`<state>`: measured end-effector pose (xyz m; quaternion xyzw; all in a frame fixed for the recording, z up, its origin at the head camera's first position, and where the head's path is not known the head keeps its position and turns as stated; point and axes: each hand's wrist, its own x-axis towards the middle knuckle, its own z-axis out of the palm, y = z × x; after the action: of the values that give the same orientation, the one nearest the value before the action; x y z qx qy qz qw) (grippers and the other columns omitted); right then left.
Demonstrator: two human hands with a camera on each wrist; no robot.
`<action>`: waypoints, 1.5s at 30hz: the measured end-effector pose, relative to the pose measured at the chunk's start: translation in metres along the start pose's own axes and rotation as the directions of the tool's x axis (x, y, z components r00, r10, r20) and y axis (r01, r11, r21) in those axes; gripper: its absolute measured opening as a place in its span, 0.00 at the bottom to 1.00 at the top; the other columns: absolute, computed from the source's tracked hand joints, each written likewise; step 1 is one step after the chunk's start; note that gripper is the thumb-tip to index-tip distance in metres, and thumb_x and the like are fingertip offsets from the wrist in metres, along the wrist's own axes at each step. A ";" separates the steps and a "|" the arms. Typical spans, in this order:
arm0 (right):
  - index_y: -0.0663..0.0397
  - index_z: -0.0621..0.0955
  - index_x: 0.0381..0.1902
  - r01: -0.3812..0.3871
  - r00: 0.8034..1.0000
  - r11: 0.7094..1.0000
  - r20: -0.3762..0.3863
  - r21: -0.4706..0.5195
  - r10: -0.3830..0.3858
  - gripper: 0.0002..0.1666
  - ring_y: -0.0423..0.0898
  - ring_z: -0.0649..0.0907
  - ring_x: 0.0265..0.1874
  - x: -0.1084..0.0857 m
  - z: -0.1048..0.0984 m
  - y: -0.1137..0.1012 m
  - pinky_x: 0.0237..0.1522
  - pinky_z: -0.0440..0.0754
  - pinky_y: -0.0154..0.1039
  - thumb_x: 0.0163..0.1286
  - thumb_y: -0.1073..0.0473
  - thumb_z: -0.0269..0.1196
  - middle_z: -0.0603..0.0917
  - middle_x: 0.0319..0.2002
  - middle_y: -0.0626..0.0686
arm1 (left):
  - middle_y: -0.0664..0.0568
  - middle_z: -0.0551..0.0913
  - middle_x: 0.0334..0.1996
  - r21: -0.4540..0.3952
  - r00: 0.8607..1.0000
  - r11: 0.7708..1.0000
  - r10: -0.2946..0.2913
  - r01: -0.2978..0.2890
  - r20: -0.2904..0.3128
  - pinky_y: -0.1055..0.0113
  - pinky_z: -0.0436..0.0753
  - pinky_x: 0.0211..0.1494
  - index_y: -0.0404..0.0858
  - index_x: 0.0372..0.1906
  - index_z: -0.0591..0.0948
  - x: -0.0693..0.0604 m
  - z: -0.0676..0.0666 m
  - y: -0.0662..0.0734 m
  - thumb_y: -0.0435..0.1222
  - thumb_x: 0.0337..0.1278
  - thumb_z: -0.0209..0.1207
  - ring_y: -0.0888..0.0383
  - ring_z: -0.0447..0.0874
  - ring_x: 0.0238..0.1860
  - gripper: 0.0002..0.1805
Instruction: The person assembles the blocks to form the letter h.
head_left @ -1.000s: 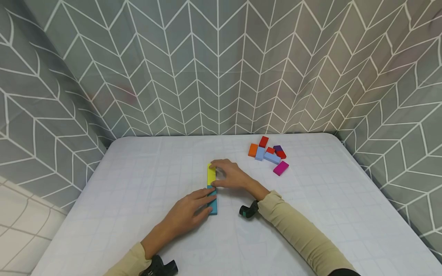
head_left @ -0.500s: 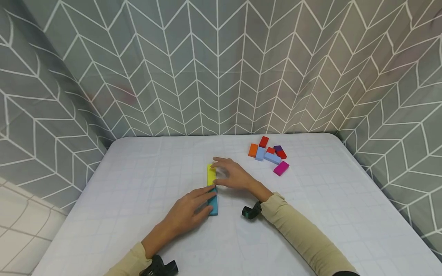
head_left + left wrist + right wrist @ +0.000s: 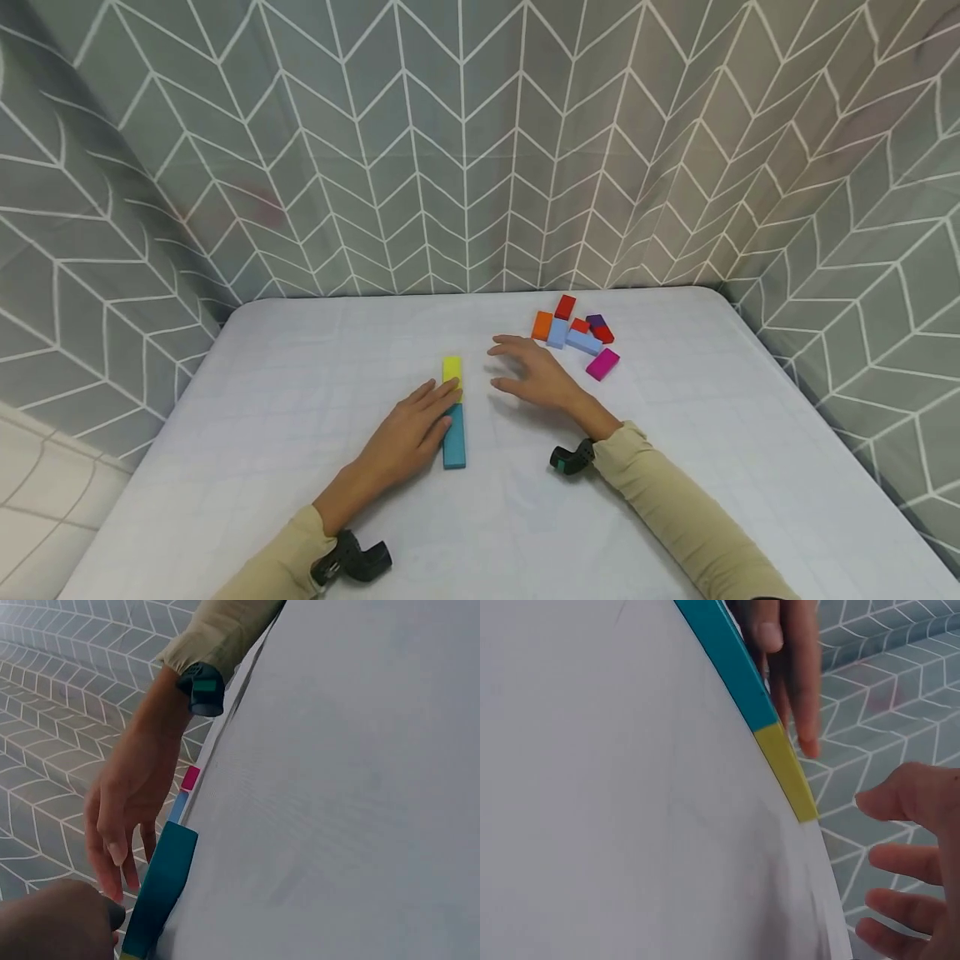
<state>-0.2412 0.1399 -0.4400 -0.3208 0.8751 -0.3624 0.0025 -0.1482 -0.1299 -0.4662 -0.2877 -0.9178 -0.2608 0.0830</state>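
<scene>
A teal block (image 3: 453,442) and a yellow block (image 3: 452,367) lie end to end in one line on the table. My left hand (image 3: 405,433) rests with its fingers over the place where the two meet. To the right of the yellow block, my right hand (image 3: 536,375) hovers apart from it with spread fingers and holds nothing. In the right wrist view the yellow block (image 3: 787,772) joins the teal block (image 3: 731,664) end to end. The left wrist view shows the teal block (image 3: 161,889) beside my left thumb, with the yellow one mostly cut off.
Several loose blocks lie at the back right: an orange one (image 3: 542,325), a red one (image 3: 565,307), light blue ones (image 3: 583,342) and a magenta one (image 3: 602,364). A patterned curtain (image 3: 465,150) stands behind the white-covered table (image 3: 322,358).
My right hand has left the yellow block and moved right toward the loose blocks. My left hand has slid forward, from the teal block onto the joint with the yellow one.
</scene>
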 end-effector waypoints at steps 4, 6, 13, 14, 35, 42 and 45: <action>0.60 0.82 0.63 -0.037 0.998 0.999 -0.044 -0.014 0.037 0.26 0.58 0.70 0.72 -0.004 -0.007 0.006 0.70 0.68 0.61 0.69 0.58 0.71 0.75 0.71 0.58 | 0.48 0.69 0.76 0.011 1.000 1.000 -0.002 0.002 0.000 0.41 0.67 0.73 0.36 0.74 0.74 0.001 0.002 -0.004 0.38 0.78 0.56 0.37 0.63 0.75 0.25; 0.61 0.82 0.62 -0.053 0.996 0.999 -0.074 -0.004 0.052 0.25 0.59 0.71 0.71 -0.007 -0.012 0.010 0.70 0.69 0.61 0.69 0.60 0.71 0.76 0.70 0.58 | 0.48 0.69 0.76 0.012 1.000 1.000 -0.002 0.002 0.000 0.41 0.66 0.73 0.36 0.74 0.75 0.001 0.002 -0.004 0.39 0.79 0.56 0.37 0.63 0.75 0.25; 0.65 0.82 0.60 -0.090 0.981 0.996 -0.172 0.004 0.089 0.23 0.60 0.75 0.66 -0.016 -0.029 0.024 0.67 0.73 0.60 0.69 0.64 0.70 0.80 0.65 0.60 | 0.48 0.69 0.76 0.013 1.000 1.000 0.003 -0.003 0.011 0.42 0.65 0.74 0.36 0.74 0.75 0.001 0.003 -0.005 0.40 0.80 0.55 0.37 0.63 0.76 0.25; 0.65 0.82 0.60 -0.097 0.979 0.995 -0.181 0.000 0.095 0.22 0.60 0.75 0.65 -0.016 -0.032 0.025 0.67 0.73 0.60 0.69 0.64 0.69 0.80 0.64 0.60 | 0.49 0.69 0.76 0.016 1.000 1.000 0.002 -0.002 0.013 0.42 0.65 0.75 0.36 0.74 0.75 0.001 0.003 -0.005 0.40 0.80 0.55 0.37 0.62 0.76 0.25; 0.67 0.86 0.51 -0.213 0.948 0.963 -0.275 -0.163 0.163 0.16 0.65 0.81 0.56 -0.029 -0.070 0.064 0.62 0.76 0.62 0.67 0.75 0.61 0.85 0.54 0.66 | 0.50 0.69 0.76 0.034 1.000 0.999 -0.017 0.017 0.005 0.43 0.66 0.74 0.38 0.74 0.75 0.001 0.006 -0.004 0.41 0.79 0.56 0.39 0.63 0.76 0.25; 0.65 0.86 0.54 -0.284 0.951 0.932 -0.189 -0.226 0.244 0.18 0.66 0.80 0.57 -0.029 -0.073 0.067 0.62 0.76 0.65 0.67 0.73 0.62 0.85 0.54 0.65 | 0.52 0.68 0.76 0.033 0.999 0.999 -0.032 0.032 0.011 0.43 0.65 0.75 0.40 0.74 0.75 0.001 0.006 -0.004 0.42 0.80 0.55 0.40 0.62 0.76 0.25; 0.63 0.87 0.55 -0.293 0.953 0.921 -0.160 -0.256 0.258 0.19 0.67 0.78 0.60 -0.028 -0.074 0.066 0.63 0.74 0.66 0.67 0.72 0.63 0.83 0.58 0.66 | 0.51 0.69 0.76 0.032 0.999 0.999 -0.032 0.032 0.009 0.42 0.65 0.75 0.39 0.74 0.75 0.001 0.006 -0.004 0.42 0.80 0.55 0.40 0.62 0.76 0.25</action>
<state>-0.2733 0.2380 -0.4342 -0.1687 0.9519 -0.2518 -0.0454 -0.1514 -0.1293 -0.4728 -0.2731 -0.9267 -0.2459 0.0789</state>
